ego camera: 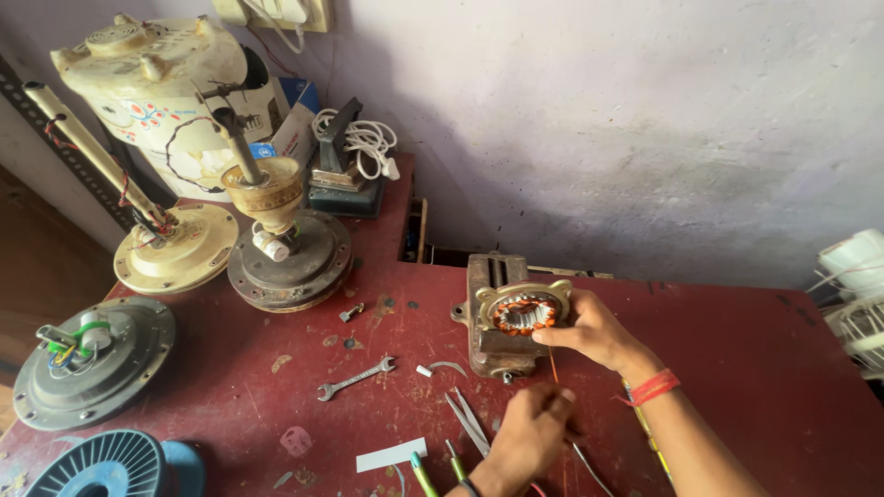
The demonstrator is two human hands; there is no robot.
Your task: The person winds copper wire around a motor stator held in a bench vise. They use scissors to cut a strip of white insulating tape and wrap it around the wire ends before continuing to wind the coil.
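Stator (525, 314) with copper windings sits centre frame on a metal housing (493, 322) atop the red table (737, 368). Right hand (589, 333) grips its rim; left hand (529, 433) pinches a thin wire (553, 364). Likely heavy, rigid; windings delicate, so hold the rim.

Right hand (589, 333) grips the stator (526, 315) near the red tabletop's (737, 368) far edge; left hand (529, 433) pinches copper wire (553, 366) below it.

Red table (737, 368), spanner (355, 378), motors (290, 260)
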